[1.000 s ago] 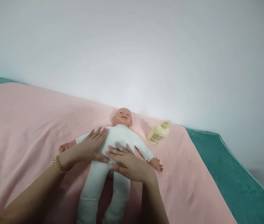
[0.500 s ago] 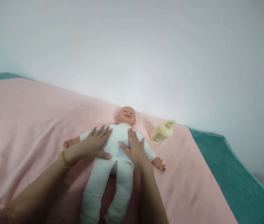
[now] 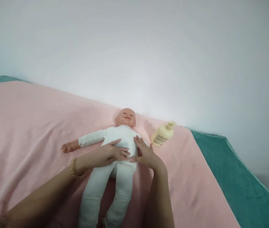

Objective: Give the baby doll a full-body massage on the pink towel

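A baby doll [image 3: 122,136] with a white cloth body lies on its back, its head toward the wall. My left hand [image 3: 106,154] rests across the doll's lower belly, fingers apart and pointing right; a beaded bracelet [image 3: 74,168] circles that wrist. At the doll's side on the right, my right hand [image 3: 146,155] touches the torso with its fingers spread, the thumb near my left fingertips. Neither hand holds anything. The doll's arm on the right is mostly hidden behind my right hand. A pale yellow pump bottle [image 3: 161,135] stands just beyond that hand.
A pink cloth [image 3: 41,126] with wrinkles lies under the doll and bottle. Green fabric [image 3: 239,177] shows at the right and at the far left edge. Behind them rises a pale wall [image 3: 134,57].
My left hand has slid from the doll's chest and shoulder down and right onto the belly, uncovering the doll's left-side arm in view. My right hand has shifted right and down to the doll's side.
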Demonstrator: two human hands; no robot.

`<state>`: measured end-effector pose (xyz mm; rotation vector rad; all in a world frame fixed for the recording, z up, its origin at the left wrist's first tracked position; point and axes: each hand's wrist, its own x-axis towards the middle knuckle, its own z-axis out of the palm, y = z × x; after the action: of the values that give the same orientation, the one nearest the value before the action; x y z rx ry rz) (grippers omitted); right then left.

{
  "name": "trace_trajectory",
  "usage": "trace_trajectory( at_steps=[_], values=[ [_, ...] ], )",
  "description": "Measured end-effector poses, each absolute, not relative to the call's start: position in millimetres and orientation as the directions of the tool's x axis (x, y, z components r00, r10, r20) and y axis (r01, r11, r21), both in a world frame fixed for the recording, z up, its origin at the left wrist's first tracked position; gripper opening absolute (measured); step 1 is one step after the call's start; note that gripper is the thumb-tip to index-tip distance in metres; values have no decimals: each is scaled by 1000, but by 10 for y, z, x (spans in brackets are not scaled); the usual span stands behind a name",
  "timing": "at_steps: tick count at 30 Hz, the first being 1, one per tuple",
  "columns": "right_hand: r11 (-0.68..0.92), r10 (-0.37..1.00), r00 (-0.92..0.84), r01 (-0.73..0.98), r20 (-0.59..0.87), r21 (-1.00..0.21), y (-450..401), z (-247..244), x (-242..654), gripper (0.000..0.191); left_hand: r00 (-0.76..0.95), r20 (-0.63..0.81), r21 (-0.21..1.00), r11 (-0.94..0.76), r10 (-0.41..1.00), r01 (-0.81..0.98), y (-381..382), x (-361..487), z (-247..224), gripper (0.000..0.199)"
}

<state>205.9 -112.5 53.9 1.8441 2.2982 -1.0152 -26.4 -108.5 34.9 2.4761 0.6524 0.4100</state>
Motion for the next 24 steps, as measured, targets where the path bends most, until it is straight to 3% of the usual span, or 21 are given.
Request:
trace_trajectory(
  at_steps=[3,5,11,15,20,24],
  values=[
    [92,863,-311,871,-397,-483,-1120,537,2049,98,820,161,570,-730,549,377,-1039,-268,312,35],
    [92,864,-313,868,-393,-488,-1119,541,2040,99,798,165,564,-719,580,406,-991,-296,278,41],
    [77,870,-293,874,-396,-479,-1122,544,2018,99,642,133,455,-622,755,637,-864,-327,70,94],
    [76,873,-277,890,-400,-450,-1127,572,1999,97,524,84,371,-515,847,773,-844,-301,-19,114],
    [105,858,-303,894,-415,-436,-1225,718,1940,90,532,43,299,-519,846,801,-833,-480,15,113],
    [303,779,-538,773,-322,-557,-1411,870,1751,76,587,1,294,-561,810,774,-797,-723,19,111]
  ],
)
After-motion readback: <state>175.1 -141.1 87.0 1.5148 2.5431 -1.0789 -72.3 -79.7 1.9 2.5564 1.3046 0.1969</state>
